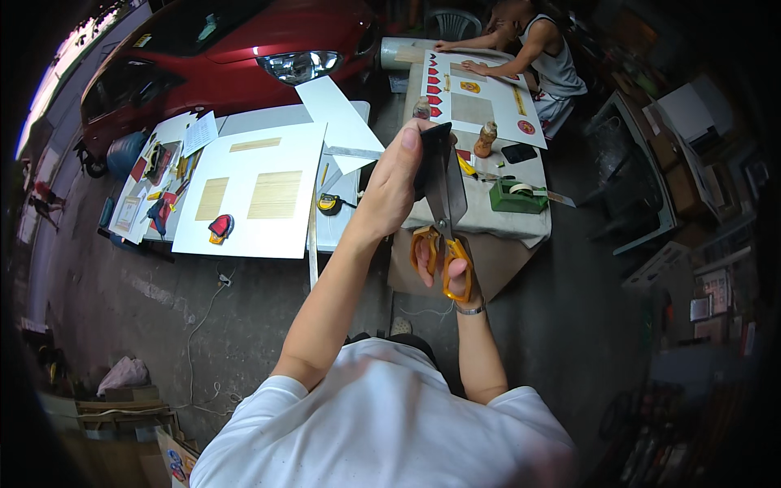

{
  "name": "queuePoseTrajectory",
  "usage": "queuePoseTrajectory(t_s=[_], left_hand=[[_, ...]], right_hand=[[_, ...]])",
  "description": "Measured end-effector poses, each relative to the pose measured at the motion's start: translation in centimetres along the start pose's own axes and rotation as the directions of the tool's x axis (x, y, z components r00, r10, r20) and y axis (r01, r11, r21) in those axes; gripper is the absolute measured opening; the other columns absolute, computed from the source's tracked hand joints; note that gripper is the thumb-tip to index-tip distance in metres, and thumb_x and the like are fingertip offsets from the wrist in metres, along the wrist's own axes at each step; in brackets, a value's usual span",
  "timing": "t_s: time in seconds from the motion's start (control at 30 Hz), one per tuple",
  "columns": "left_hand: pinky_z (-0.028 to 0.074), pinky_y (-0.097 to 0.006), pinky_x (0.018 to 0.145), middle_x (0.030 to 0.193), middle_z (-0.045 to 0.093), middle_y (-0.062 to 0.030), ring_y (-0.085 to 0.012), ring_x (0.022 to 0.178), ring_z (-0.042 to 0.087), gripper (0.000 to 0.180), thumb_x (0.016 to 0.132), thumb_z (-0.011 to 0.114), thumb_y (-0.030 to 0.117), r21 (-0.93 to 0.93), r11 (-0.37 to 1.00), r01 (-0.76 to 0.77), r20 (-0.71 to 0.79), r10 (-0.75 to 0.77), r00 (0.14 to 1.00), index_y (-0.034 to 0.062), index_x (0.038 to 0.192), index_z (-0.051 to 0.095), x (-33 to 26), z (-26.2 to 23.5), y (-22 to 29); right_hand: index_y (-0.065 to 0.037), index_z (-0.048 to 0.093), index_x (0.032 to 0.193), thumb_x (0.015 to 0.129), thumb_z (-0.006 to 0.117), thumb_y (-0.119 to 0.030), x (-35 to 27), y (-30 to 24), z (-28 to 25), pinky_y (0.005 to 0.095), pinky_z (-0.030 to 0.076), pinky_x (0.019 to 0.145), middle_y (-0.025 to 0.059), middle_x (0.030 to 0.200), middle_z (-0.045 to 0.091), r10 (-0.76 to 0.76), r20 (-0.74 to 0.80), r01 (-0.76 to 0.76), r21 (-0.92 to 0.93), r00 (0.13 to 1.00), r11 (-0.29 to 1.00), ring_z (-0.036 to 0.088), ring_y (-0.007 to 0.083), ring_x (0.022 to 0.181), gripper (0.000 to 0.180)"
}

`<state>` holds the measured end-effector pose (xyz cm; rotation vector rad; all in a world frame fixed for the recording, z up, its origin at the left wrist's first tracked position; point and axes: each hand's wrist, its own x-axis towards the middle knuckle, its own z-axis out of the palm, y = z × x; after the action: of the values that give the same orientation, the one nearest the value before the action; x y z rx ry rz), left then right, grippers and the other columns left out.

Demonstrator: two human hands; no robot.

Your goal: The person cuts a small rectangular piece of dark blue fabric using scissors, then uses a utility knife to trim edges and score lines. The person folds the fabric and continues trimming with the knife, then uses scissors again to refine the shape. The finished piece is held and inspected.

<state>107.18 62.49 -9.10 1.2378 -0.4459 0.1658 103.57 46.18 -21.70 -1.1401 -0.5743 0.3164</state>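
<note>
In front of my chest, my right hand [460, 281] is closed through the yellow handles of a pair of scissors [445, 193]. Their wide metal blades point up and away from me. My left hand [394, 180] is raised beside the blades, thumb up, gripping a thin black piece [437, 135] whose edge lies at the blade tips. Most of that piece is hidden behind the hand and blades, so I cannot tell whether it lies between them.
Left, a table holds a white board [252, 224] with wood-grain rectangles, a tape measure [329, 204] and tools. Right, another table carries a green tape dispenser [518, 196], a bottle [485, 140] and a phone [519, 153]. A co-worker [553, 61] leans over a printed board [480, 89]. A red car [203, 61] stands behind.
</note>
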Motion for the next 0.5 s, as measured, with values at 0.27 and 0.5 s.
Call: queuePoseTrajectory(t_s=[0.27, 0.5], left_hand=[[0.047, -0.023, 0.088, 0.106, 0.064, -0.0041, -0.0093, 0.097, 0.060, 0.072, 0.108, 0.027, 0.066, 0.137, 0.990, 0.014, -0.053, -0.007, 0.999, 0.0035, 0.124, 0.059, -0.9, -1.4, 0.7], [0.046, -0.022, 0.084, 0.100, 0.062, -0.0016, -0.0072, 0.092, 0.057, 0.067, 0.110, 0.026, 0.061, 0.316, 0.948, -0.037, -0.130, 0.081, 0.988, 0.0033, 0.122, 0.059, -0.7, -1.5, 1.5]], right_hand=[[-0.003, 0.056, 0.088, 0.069, 0.059, -0.092, 1.4, 0.9, 2.5, 0.0216, 0.036, 0.050, 0.0007, 0.073, 0.052, -0.062, -0.024, 0.062, -0.018, 0.998, 0.998, 0.048, 0.0068, 0.054, 0.091], [-0.005, 0.055, 0.083, 0.067, 0.073, -0.080, 2.7, 3.3, 3.4, 0.0200, 0.029, 0.041, -0.0006, 0.070, 0.050, -0.075, -0.017, 0.077, 0.229, 0.997, 0.970, 0.044, 0.0059, 0.048, 0.079]])
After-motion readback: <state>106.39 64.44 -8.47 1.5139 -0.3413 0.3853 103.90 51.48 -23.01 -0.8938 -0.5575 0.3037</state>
